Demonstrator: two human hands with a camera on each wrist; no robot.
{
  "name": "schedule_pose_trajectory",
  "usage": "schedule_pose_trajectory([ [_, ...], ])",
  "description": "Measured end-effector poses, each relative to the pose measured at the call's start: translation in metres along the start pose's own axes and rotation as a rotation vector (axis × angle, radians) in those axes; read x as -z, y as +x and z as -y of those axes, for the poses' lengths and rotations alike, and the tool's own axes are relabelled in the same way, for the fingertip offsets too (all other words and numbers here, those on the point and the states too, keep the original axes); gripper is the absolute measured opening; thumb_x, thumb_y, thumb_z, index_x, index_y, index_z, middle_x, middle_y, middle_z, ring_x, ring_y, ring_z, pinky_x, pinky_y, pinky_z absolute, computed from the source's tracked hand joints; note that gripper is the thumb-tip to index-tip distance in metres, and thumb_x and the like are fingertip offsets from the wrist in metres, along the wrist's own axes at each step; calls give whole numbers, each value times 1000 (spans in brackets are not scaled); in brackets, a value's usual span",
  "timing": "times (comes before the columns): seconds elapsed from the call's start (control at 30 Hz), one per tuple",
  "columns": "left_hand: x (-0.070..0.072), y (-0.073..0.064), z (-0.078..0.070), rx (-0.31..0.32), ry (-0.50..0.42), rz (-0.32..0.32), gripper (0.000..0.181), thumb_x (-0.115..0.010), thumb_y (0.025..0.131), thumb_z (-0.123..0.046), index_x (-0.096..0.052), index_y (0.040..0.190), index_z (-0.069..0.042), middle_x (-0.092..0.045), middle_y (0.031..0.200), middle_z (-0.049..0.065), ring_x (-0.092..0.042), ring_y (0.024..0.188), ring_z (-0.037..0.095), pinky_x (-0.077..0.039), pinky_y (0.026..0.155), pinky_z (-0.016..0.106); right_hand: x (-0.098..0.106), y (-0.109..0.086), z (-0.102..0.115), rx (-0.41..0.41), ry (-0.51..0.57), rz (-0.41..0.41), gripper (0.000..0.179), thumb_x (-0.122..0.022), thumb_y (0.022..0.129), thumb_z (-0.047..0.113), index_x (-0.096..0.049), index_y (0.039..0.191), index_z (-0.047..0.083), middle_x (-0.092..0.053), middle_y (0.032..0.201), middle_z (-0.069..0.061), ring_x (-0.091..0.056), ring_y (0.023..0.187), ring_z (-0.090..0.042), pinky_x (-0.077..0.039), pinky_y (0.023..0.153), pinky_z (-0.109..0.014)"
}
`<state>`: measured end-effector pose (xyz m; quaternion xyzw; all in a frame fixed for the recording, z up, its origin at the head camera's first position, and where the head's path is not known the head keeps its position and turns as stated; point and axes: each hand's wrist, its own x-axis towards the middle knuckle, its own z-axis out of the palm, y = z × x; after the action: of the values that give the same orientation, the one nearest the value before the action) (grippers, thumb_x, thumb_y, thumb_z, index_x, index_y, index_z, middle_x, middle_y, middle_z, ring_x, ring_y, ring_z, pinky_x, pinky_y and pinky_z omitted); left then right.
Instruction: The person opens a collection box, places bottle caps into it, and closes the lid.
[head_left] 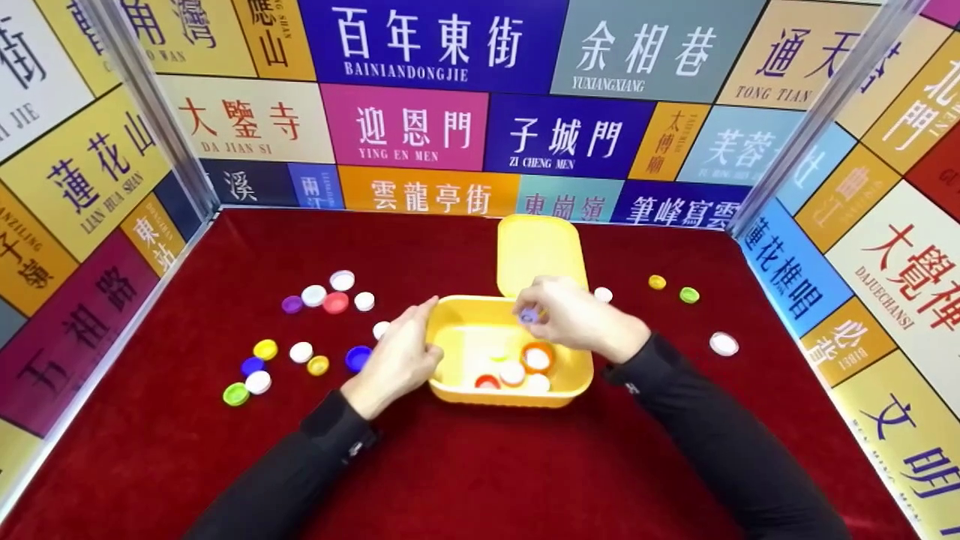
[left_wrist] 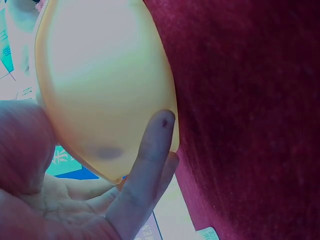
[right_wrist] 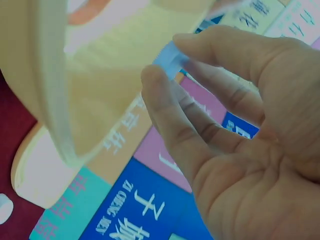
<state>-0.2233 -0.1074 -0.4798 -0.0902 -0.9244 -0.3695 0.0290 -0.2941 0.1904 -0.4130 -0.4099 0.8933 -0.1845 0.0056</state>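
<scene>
The left hand [head_left: 397, 356] holds the yellow box [head_left: 510, 398] at its left end while the right hand [head_left: 570, 313] pinches 1 purple cap [head_left: 529, 316] over it.

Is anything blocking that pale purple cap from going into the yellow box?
Nothing visible. The right grip holds the pale purple cap over the open yellow box; the yellow lid lies behind the box, not over it.

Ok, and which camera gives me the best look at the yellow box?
The head view: it shows the yellow box nearly whole, including the caps inside it. The left wrist view shows mostly its outside, close up; the right wrist view shows part of its rim and inside.
</scene>
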Motion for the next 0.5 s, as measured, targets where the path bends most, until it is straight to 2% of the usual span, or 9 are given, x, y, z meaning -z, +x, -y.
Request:
schedule_pose_trajectory([
  [0.23,-1,0,-2,24,-2,15,81,-73,102,-1,-44,177,0,-61,170,26,-69,148,36,-56,129,52,-13,2,5,33,-29,107,16,-85,102,4,-85,118,1,-80,110,-20,-74,104,-35,-67,93,-50],
  [0.5,-1,1,-1,25,7,14,81,-72,102,-1,-43,178,-1,-60,172,27,-67,151,36,-56,130,52,-14,-1,4,-11,12,162,26,-86,104,7,-83,129,0,-78,119,-24,-80,111,-41,-69,97,-52],
])
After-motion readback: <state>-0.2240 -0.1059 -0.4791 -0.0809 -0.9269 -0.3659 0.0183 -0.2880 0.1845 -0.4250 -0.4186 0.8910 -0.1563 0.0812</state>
